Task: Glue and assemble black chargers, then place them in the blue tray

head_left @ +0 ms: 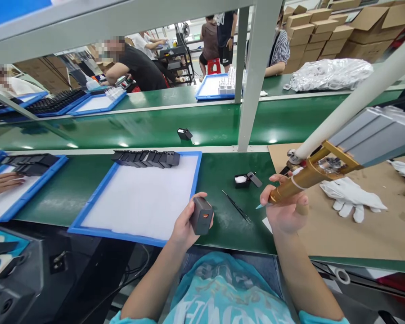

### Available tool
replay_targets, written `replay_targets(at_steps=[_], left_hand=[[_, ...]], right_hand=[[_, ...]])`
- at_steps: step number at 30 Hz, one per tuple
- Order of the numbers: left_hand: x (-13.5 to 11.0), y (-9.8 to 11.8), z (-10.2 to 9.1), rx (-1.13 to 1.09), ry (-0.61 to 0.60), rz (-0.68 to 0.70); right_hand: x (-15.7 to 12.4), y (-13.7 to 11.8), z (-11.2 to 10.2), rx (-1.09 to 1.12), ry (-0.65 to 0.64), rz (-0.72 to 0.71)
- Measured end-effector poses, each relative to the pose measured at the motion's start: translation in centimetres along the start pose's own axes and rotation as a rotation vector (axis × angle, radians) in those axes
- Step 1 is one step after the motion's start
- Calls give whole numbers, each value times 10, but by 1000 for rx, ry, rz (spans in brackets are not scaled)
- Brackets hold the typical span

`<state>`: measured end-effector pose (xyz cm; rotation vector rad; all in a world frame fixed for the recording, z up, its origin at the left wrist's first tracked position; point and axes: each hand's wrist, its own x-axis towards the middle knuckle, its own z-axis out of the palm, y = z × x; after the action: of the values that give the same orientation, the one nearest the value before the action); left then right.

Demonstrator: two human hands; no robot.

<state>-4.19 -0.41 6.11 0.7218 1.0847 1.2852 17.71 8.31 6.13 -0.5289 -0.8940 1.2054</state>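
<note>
the blue tray (118, 235) in front of the person has a bare white liner, with a row of dark charger blocks (145, 158) packed along its far edge; a second blue tray (30, 190) to the left holds more dark parts (30, 164), and a co-worker's hand (2, 183) rests on its liner. a small black box (241, 181) stands open on the green table (219, 225) with something white inside, tweezers (236, 206) lying just beside it. the left hand (184, 225) is closed around a single dark charger block (202, 216), held just off the tray's near right corner, orange-marked face towards the camera. the right hand (285, 211) grips a gold tool (307, 175) whose teal tip (261, 206) points at the block, near but apart from it. white gloves (351, 193) lie on a cardboard sheet (340, 238) to the right
</note>
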Motion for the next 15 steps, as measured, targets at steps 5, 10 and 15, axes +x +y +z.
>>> replay_targets(at_steps=[5,10,15], left_hand=[[32,25,-33,561,134,167],[80,49,-61,1062,297,375],[124,51,-72,1778,347,547]], right_hand=[[1,2,-2,-6,19,-9],[2,3,-4,24,25,-22],[0,4,-5,5,44,1]])
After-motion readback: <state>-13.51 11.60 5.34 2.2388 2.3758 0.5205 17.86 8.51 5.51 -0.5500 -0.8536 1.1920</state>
